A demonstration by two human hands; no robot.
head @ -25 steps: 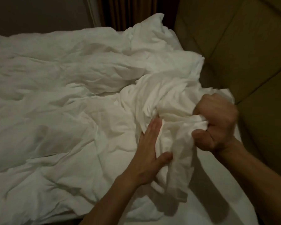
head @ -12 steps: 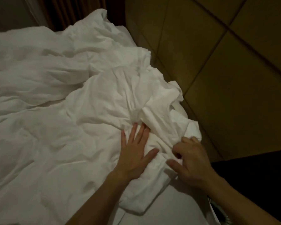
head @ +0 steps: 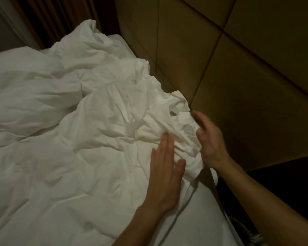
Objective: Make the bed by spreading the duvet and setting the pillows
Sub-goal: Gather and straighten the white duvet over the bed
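Head view, looking down on the near right corner of the bed beside the padded headboard (head: 238, 71). The white duvet (head: 82, 142) covers most of the bed and lies crumpled, its bunched corner heaped at the right edge close to the headboard. A second ago the right hand (head: 209, 139) was clenched on a fistful of this corner while the left lay flat beside it; half a second ago the right had let go and hovered with loosely bent fingers. Now both hands are released. The left hand (head: 164, 173) lies flat, fingers straight and together, pressing the duvet just near of the bunch. The right hand is held edge-on against the right side of the bunch, fingers extended and holding nothing; motion blur hides whether the fingertips touch the cloth. The change reads as a shift from pulling the corner to patting and smoothing it into place. Much creasing remains across the duvet, and a strip of bare sheet (head: 194, 215) shows at the near right. No pillow is in view, so that step appears not yet begun.
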